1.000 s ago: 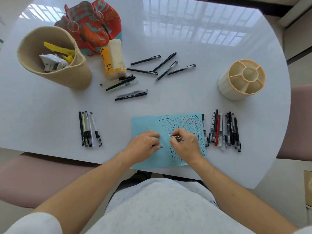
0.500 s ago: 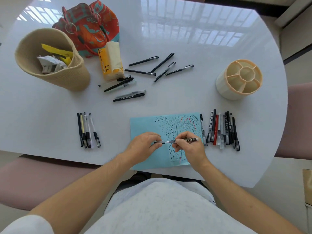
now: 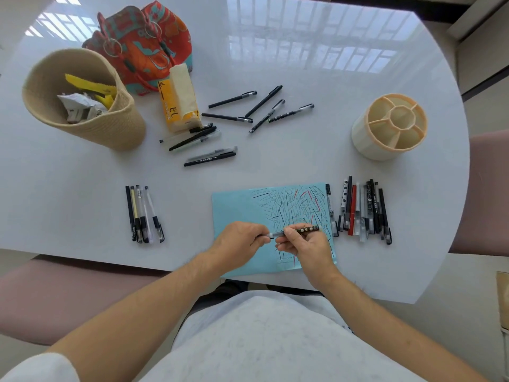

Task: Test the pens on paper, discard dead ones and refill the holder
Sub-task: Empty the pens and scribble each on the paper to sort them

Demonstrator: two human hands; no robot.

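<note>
Overhead, both hands met above the scribbled blue paper (image 3: pixel 237 205) near the counter (image 3: pixel 275 161) edge: the right hand (image 3: pixel 305 245) pinched a spotted black pen (image 3: pixel 303 230) held level, the left hand (image 3: pixel 242 239) pinched its clear cap end. Well right stood the cream pen holder (image 3: pixel 366 139).

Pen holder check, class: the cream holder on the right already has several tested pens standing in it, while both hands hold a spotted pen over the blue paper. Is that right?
Not quite. In the head view the pen holder stands with every visible compartment empty; the tested pens lie in a row on the table below it. The rest holds: left hand and right hand hold the spotted pen over the blue paper.
</note>
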